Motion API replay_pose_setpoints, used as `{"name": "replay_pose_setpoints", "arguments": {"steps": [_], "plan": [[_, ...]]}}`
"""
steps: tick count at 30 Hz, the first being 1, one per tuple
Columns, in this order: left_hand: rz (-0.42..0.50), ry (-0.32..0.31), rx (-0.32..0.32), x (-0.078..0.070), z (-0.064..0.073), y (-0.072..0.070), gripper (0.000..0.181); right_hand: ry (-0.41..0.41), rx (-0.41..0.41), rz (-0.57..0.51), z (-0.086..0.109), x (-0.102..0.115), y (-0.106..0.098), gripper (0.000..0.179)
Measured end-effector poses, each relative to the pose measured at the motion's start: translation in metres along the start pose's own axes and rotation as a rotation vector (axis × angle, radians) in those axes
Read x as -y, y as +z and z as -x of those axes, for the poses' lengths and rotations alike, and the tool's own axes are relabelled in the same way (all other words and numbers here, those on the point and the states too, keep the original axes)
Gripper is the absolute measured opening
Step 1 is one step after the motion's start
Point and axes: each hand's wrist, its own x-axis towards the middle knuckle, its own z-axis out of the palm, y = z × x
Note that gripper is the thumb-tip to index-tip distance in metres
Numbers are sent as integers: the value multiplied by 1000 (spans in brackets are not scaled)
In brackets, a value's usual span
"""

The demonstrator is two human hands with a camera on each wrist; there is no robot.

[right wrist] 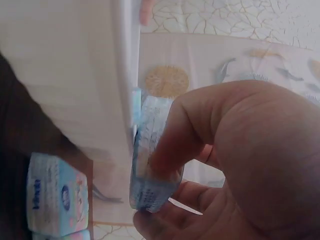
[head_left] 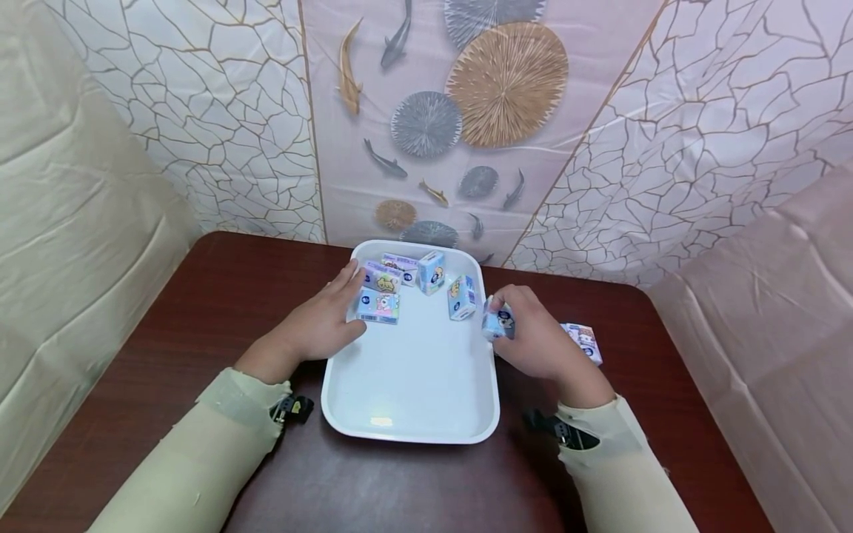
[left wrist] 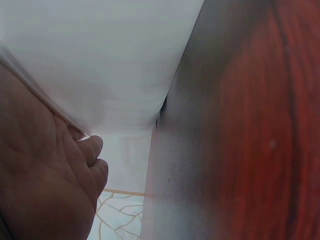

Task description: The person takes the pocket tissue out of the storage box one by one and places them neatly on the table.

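A white tray (head_left: pixel 426 385) holds several small tissue packs with cartoon prints. My left hand (head_left: pixel 326 314) rests at its left rim, fingers extended forward and thumb reaching over the inside. Near those fingers lie a blue tissue pack (head_left: pixel 378 306) and a purple one (head_left: pixel 383 279). My right hand (head_left: pixel 533 333) pinches another blue tissue pack (head_left: pixel 497 321) between thumb and fingers, at the tray's right rim. In the right wrist view, the gripped tissue pack (right wrist: pixel 150 150) appears beside the tray's outer wall (right wrist: pixel 90 65). My right hand covers part of it.
At the back of the tray stand an upright tissue pack (head_left: pixel 431 273) and a purple tissue pack (head_left: pixel 400 265); one more pack (head_left: pixel 461 297) leans near the right side. More tissue packs (head_left: pixel 585 340) lie on the dark wooden table (head_left: pixel 200 318), right of the tray. Patterned cloth (head_left: pixel 426 185) hangs behind.
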Motion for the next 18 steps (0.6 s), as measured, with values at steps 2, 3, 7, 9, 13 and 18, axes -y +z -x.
{"name": "replay_pose_setpoints", "arguments": {"steps": [2, 3, 7, 9, 13, 18], "plan": [[1, -3, -1, 0, -1, 1, 90, 0, -5, 0, 3, -4, 0, 40], [2, -4, -2, 0, -1, 1, 90, 3, -8, 2, 4, -5, 0, 40], [6, -8, 1, 0, -1, 1, 90, 8, -26, 19, 8, -13, -3, 42], [9, -10, 1, 0, -1, 1, 90, 12, -34, 28, 10, -17, -5, 45], [8, -13, 6, 0, 0, 1, 90, 27, -36, 56, 14, -27, -8, 56], [10, -5, 8, 1, -1, 1, 91, 52, -25, 89, 20, -41, -15, 78]]}}
